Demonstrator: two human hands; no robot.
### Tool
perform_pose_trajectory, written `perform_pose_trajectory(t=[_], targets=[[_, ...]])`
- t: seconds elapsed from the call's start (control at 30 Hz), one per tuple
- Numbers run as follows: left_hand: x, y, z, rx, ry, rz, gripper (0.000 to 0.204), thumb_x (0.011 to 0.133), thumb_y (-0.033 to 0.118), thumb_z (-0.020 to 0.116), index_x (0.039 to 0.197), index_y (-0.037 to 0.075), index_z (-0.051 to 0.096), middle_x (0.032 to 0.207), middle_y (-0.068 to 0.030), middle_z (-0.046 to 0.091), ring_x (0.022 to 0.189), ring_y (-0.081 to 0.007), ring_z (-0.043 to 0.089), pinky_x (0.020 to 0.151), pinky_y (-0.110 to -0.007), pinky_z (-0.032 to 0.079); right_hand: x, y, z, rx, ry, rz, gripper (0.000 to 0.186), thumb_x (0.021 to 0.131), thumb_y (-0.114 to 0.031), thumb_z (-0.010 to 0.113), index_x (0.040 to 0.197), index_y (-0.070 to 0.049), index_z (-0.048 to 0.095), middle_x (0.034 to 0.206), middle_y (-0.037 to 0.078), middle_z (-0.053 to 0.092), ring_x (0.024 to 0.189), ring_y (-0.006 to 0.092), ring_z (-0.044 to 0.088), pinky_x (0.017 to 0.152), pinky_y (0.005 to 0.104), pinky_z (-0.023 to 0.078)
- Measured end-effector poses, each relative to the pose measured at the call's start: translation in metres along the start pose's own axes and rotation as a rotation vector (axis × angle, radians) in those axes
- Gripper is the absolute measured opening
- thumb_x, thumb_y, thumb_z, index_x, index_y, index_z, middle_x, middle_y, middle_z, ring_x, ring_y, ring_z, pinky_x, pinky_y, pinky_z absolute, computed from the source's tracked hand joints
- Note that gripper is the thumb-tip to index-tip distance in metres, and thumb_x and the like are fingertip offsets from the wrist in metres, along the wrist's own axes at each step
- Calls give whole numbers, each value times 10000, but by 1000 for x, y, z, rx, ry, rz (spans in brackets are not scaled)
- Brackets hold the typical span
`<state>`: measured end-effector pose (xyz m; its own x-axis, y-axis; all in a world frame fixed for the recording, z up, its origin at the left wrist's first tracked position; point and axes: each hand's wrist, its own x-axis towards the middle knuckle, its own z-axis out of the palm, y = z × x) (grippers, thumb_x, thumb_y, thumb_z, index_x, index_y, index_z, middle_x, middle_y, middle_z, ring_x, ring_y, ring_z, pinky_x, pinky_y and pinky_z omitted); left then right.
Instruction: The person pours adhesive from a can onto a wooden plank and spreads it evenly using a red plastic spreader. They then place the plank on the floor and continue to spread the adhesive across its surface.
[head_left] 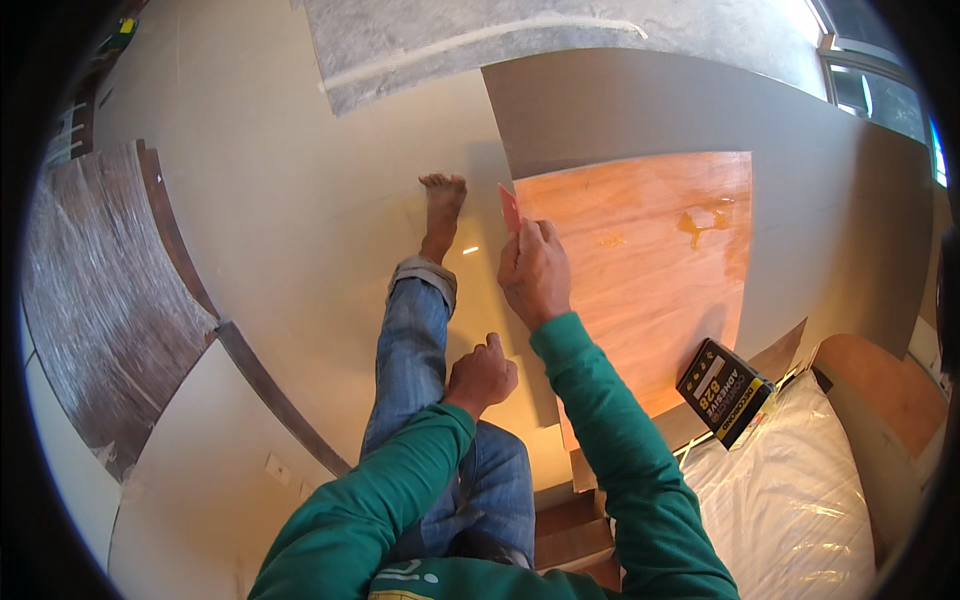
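Observation:
My right hand (535, 270) is closed around a small flat red spreader (510, 208), its blade pointing up past my fingers. It hovers by the left edge of an orange-brown wooden sheet (640, 290). Glossy amber glue (703, 224) lies in a puddle near the sheet's far right corner, and much of that side looks wet. My left hand (482, 375) is curled into a loose fist above my knee, with nothing showing in it. A black and yellow rectangular tin (722, 392) stands at the sheet's near right corner.
Under the wooden sheet lies a larger grey-brown board (840, 200). My bare foot (443, 200) rests on the pale floor (280, 200). Plastic-wrapped brown panels (110, 290) stand at left; a plastic-covered item (790, 500) is near right. Grey sheeting (450, 40) lies at the far side.

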<state>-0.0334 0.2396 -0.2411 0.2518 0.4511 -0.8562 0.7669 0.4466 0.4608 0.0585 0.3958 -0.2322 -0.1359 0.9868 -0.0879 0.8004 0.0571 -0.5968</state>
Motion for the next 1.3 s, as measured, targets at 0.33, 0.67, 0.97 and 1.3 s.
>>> perform_pose_trajectory(t=[0.33, 0.67, 0.97, 1.3], targets=[[3, -7, 7, -26, 17, -4, 447, 915, 270, 506, 1223, -50, 448, 959, -312, 680, 889, -499, 687, 816, -613, 541, 30, 29, -14, -222, 80, 35, 282, 897, -41, 592, 1175, 0, 612, 966, 190, 627, 998, 395, 589, 858, 481, 532], [-2, 2, -14, -64, -55, -12, 444, 913, 265, 513, 1214, -57, 454, 963, -324, 683, 887, -502, 689, 808, -610, 541, 21, 85, -60, -421, 246, 298, 373, 918, -10, 575, 1285, -27, 640, 899, 141, 603, 899, 331, 587, 746, 445, 504], [1, -13, 3, 56, 49, 153, 425, 927, 264, 534, 1198, -51, 444, 1002, -311, 696, 909, -487, 702, 821, -570, 569, 5, -26, 26, -28, -14, -80, 425, 892, -25, 565, 1309, -66, 638, 917, 156, 645, 910, 348, 590, 804, 459, 523], [4, -1, -8, 1, -82, -27, 462, 922, 259, 501, 1237, -77, 464, 1003, -326, 697, 933, -480, 701, 841, -565, 555, -59, 132, -85, -356, 298, 450, 263, 958, -66, 544, 1190, 3, 648, 912, 186, 638, 913, 391, 597, 809, 479, 504]])
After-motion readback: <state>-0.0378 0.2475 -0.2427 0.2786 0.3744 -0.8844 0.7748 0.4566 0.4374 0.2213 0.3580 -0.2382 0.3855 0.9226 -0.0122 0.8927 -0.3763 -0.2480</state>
